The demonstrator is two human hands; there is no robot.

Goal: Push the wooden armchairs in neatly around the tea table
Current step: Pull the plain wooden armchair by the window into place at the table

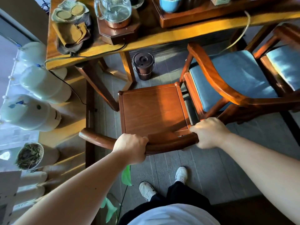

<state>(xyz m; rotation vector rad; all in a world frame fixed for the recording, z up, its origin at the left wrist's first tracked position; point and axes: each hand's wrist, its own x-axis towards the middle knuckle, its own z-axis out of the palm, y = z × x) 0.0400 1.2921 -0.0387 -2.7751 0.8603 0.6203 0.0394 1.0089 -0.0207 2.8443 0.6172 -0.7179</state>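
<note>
A small wooden chair [152,108] with a bare square seat and a curved back rail stands in front of me, its front edge short of the tea table [162,38]. My left hand [129,148] is closed over the back rail left of centre. My right hand [209,132] grips the rail's right end. To the right, a wooden armchair with a blue cushion [230,78] sits partly under the table. A second blue-cushioned armchair [285,62] is beside it at the frame's right edge.
A dark lidded bucket [143,65] stands on the floor under the table, ahead of the small chair. On the table sit a glass kettle [113,10] on a wooden base and a tea tray. Large pale jars [30,112] line shelves at left. My feet [164,182] stand behind the chair.
</note>
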